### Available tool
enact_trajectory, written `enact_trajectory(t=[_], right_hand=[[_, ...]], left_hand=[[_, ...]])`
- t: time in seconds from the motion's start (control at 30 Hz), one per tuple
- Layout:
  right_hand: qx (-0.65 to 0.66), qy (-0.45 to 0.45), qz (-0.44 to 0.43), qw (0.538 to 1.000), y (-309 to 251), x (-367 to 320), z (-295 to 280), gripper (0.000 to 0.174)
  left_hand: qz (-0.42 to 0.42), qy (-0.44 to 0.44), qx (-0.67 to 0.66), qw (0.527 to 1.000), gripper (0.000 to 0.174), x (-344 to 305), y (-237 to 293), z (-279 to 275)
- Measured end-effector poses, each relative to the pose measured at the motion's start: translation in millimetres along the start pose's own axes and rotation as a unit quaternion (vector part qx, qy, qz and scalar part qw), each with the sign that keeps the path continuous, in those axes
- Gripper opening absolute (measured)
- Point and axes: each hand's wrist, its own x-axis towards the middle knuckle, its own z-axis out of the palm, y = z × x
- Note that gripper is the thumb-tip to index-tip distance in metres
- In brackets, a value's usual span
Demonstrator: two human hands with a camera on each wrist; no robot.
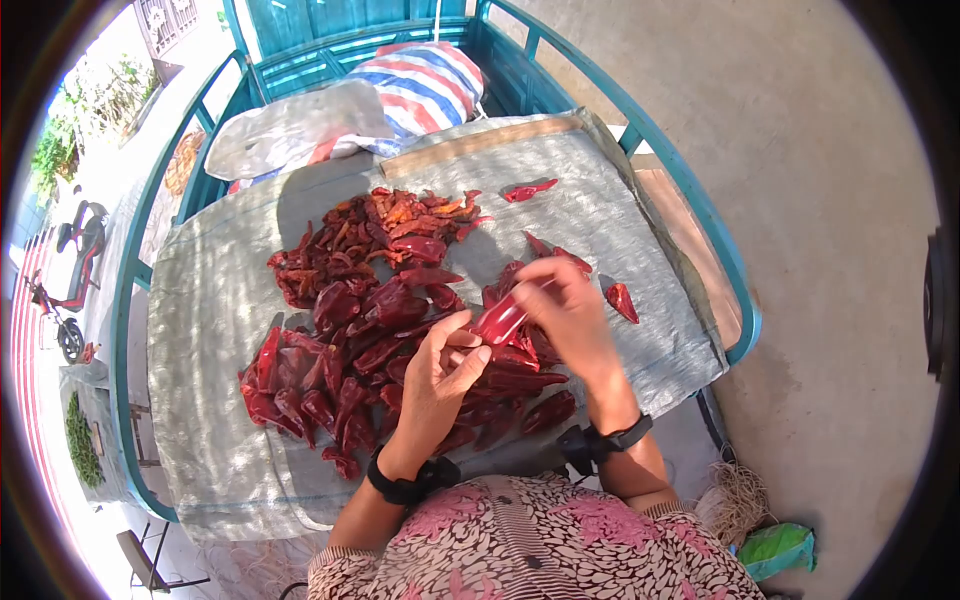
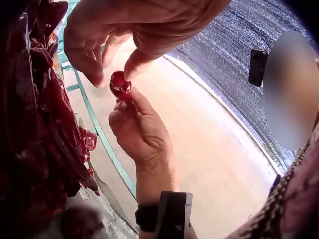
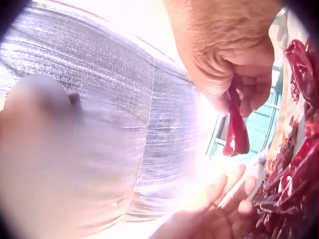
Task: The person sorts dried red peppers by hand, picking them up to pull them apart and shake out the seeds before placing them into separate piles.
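A glossy red pepper point(image 1: 500, 322) is pinched in the right hand point(image 1: 575, 325), above a heap of red peppers point(image 1: 375, 335). In the right wrist view the right hand point(image 3: 229, 55) grips the pepper point(image 3: 237, 134) from above, its wide end hanging down. The left hand point(image 1: 437, 375) is beside that end, fingers spread and slightly bent. The left wrist view has the left hand point(image 2: 144, 30) with its thumb close to the pepper's hollow opening point(image 2: 119, 85); whether they touch I cannot tell. The right hand point(image 2: 142, 129) holds the pepper's other end there.
Smaller, orange-red dried peppers point(image 1: 375, 225) lie at the heap's far side. A few single pieces point(image 1: 621, 301) are scattered on the grey sheet point(image 1: 215, 400) to the right. Striped sacks point(image 1: 425, 85) lie behind, within a teal metal rail point(image 1: 690, 215). A scooter point(image 1: 82, 265) stands at left.
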Motion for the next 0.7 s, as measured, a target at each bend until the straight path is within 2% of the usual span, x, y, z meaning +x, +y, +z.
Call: enact_trajectory(t=[0.03,0.13,0.23,0.27,0.37,0.4,0.5,0.6,0.7], right_hand=[[0.035,0.031,0.024,0.999,0.6,4.3,-10.2,0.033],[-0.103,0.188,-0.054,0.975,1.4,15.3,-30.9,0.035],[-0.28,0.225,-0.062,0.931,6.2,20.9,-42.7,0.037],[-0.319,0.185,-0.03,0.929,17.3,25.6,-50.8,0.037],[-0.401,0.104,-0.028,0.91,27.1,34.5,-53.8,0.036],[-0.447,0.129,-0.02,0.885,28.0,38.1,-49.8,0.032],[-0.519,0.121,0.056,0.844,49.1,59.8,-63.5,0.033],[-0.521,0.071,0.125,0.842,61.0,74.0,-78.1,0.033],[-0.547,-0.002,0.075,0.834,74.4,82.5,-85.6,0.037]], left_hand=[[-0.021,-0.001,0.003,1.0,0.036,-0.9,1.5,-1.9],[-0.011,-0.055,0.024,0.998,0.03,2.4,-8.7,-3.9],[-0.022,-0.091,0.036,0.995,0.027,-0.7,-9.9,-2.9],[-0.014,-0.099,0.051,0.994,0.027,-1.0,-9.2,-2.0],[0.0,-0.111,0.069,0.991,0.027,-1.6,-8.9,-2.1],[0.0,-0.112,0.074,0.991,0.027,-1.7,-8.9,-2.4],[0.005,-0.119,0.087,0.989,0.027,-2.4,-7.5,-5.8],[0.011,-0.127,0.093,0.988,0.028,-5.2,-8.0,-7.5],[0.005,-0.134,0.104,0.986,0.027,-4.7,-10.9,-5.7]])
